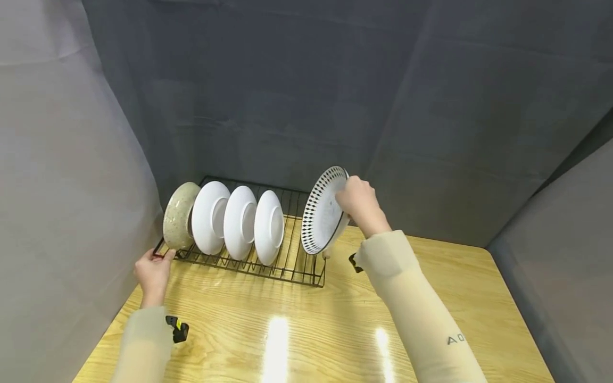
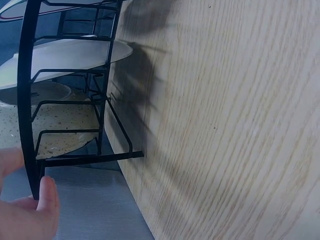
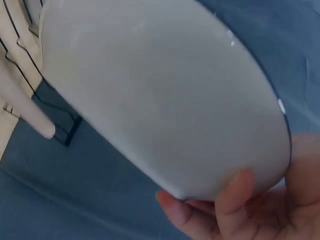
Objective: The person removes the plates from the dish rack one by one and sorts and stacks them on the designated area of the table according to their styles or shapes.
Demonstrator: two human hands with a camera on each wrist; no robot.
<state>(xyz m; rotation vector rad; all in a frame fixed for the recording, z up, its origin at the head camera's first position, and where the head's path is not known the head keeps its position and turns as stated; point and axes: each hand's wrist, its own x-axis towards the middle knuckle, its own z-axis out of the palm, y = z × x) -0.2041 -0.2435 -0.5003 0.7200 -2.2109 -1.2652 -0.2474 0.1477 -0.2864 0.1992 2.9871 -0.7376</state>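
My right hand [image 1: 360, 205] grips the rim of a white plate [image 1: 317, 218] with black diamonds around its edge, tilted nearly upright over the right end of a black wire dish rack [image 1: 323, 285]. In the right wrist view its plain underside [image 3: 160, 100] faces the camera, with fingertips [image 3: 237, 187] against it near the rim. At the rack's front left corner my left hand [image 1: 154, 271] pinches the frame; the left wrist view shows finger and thumb around the thick black bar [image 2: 25, 100]. Just beside that hand, a speckled beige bowl [image 1: 177, 218] stands on edge.
Three white plates [image 1: 205, 218] stand on edge in the rack, right of the bowl. The rack sits at the back left of a light wooden table [image 1: 230, 330]. Grey cloth walls [image 1: 306, 96] enclose the back and sides.
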